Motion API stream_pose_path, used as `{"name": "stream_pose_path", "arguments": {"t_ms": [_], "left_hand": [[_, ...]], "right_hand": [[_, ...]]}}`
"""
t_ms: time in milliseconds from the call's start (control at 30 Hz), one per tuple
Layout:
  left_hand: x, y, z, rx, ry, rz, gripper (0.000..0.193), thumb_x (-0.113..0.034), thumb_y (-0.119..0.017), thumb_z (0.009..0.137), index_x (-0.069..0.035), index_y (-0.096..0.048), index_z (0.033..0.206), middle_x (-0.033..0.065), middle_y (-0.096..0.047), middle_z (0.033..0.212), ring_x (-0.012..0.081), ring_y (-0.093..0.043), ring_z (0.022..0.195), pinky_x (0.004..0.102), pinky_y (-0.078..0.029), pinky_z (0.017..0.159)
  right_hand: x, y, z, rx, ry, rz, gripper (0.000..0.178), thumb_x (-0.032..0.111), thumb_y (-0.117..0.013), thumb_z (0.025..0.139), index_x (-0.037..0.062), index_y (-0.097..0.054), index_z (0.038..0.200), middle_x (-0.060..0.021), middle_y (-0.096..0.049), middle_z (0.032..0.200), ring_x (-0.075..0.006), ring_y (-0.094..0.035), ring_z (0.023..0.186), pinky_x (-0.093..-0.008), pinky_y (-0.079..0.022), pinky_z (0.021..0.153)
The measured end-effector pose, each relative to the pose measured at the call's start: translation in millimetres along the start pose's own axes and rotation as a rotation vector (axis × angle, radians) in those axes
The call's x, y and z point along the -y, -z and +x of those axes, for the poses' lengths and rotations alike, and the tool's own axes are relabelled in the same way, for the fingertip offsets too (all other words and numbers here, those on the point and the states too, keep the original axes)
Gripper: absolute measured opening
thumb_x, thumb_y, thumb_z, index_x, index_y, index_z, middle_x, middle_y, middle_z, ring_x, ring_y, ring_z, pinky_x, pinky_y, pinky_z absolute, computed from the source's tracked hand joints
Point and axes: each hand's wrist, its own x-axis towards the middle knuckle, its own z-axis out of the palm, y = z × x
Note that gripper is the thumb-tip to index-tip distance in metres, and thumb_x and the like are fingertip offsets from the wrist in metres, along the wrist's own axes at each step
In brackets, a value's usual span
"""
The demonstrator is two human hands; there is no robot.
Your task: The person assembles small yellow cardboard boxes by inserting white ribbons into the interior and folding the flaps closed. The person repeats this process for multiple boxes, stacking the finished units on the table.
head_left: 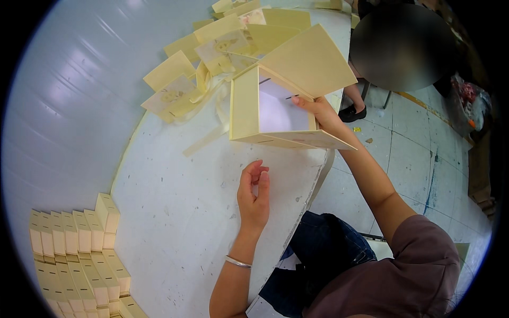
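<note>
Open box [245,108]: held at upper centre of the frame over the worktop [175,201], tilted, mouth toward the camera, flaps [310,61] swung wide to its upper right and lower right.
Right hand [324,112]: pinching the right wall of the open box, thumb inside, other fingers mostly hidden behind.
Left hand [253,195]: empty, loosely curled near the centre of the frame, thumb close to the fingertips, apart from the open box.
Careful handling: probably best to grip the wall lightly and evenly, to avoid denting the board; sensible to steady the opposite side with the left hand; worth guarding the flaps against strain at the creases, and keeping clear of the ribbons [207,140].
Box board: stiff-looking, cream, smooth, with straight edges and crisp folds.
White interior [283,111]: plain and smooth, with short dark marks toward the top; slits or print, cannot tell.
Ribbons: pale, flat, soft-looking, trailing left of the open box.
Open cartons [169,71]: cream, angular, faintly patterned, lined up toward the top of the frame.
Stacked boxes [85,233]: slim, cream, block-shaped, packed in rows at lower left.
Worktop surface: pale, hard-looking, speckled and scuffed.
</note>
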Motion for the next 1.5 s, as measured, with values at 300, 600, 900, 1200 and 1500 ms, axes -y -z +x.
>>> {"name": "stream_pose_path", "arguments": {"t_ms": [300, 600, 900, 1200, 1500], "left_hand": [[-0.8, 0.6, -0.2, 0.004, 0.007, 0.015, 0.025, -0.017, -0.045, 0.091, -0.002, -0.048, 0.110, 0.0057, -0.053, 0.097, 0.0123, -0.049, 0.093, 0.0259, -0.039, 0.084], [3.5, 3.0, 0.2, -0.004, -0.006, 0.027, 0.029, -0.017, -0.047, 0.089, -0.002, -0.046, 0.114, 0.0087, -0.053, 0.100, 0.0144, -0.051, 0.092, 0.0274, -0.040, 0.083], [-69.6, 55.5, 5.8, -0.189, -0.110, -0.040, 0.061, -0.042, -0.043, 0.087, -0.009, -0.021, 0.134, 0.0139, -0.032, 0.131, 0.0253, -0.041, 0.113, 0.0380, -0.035, 0.092], [-77.8, 77.9, -28.6, -0.393, -0.117, 0.064, 0.029, -0.023, -0.052, 0.089, -0.003, -0.049, 0.068, -0.0070, -0.040, 0.062, 0.0029, -0.029, 0.057, 0.0191, -0.023, 0.051], [-83.6, 85.0, -41.3, -0.655, -0.457, 0.079, 0.045, -0.025, -0.045, 0.092, -0.006, -0.029, 0.054, -0.0066, -0.031, 0.051, 0.0034, -0.024, 0.051, 0.0207, -0.019, 0.046]], "right_hand": [[1.4, -1.7, -1.7, 0.000, -0.010, -0.002, 0.037, 0.010, -0.069, 0.074, 0.0007, -0.052, 0.105, -0.0052, -0.058, 0.094, -0.0120, -0.055, 0.084, -0.0251, -0.047, 0.070], [8.8, 2.1, -6.6, 0.091, 0.311, -0.316, 0.045, 0.010, -0.069, 0.073, 0.0005, -0.049, 0.112, -0.0063, -0.056, 0.103, -0.0152, -0.052, 0.093, -0.0285, -0.043, 0.079], [4.6, -10.9, 22.7, 0.360, -0.151, -0.417, 0.054, 0.008, -0.069, 0.070, 0.0007, -0.046, 0.117, -0.0078, -0.053, 0.110, -0.0182, -0.048, 0.102, -0.0311, -0.038, 0.087], [-4.2, -100.3, 8.4, 0.886, -0.170, -0.635, 0.059, 0.016, -0.071, 0.067, 0.0020, -0.046, 0.119, -0.0079, -0.052, 0.108, -0.0166, -0.042, 0.096, -0.0293, -0.031, 0.081], [33.6, -106.4, -36.4, 0.463, 0.040, -0.405, 0.040, 0.033, -0.060, 0.077, 0.0032, -0.056, 0.104, 0.0009, -0.048, 0.060, -0.0038, -0.028, 0.043, -0.0189, -0.022, 0.042]]}}
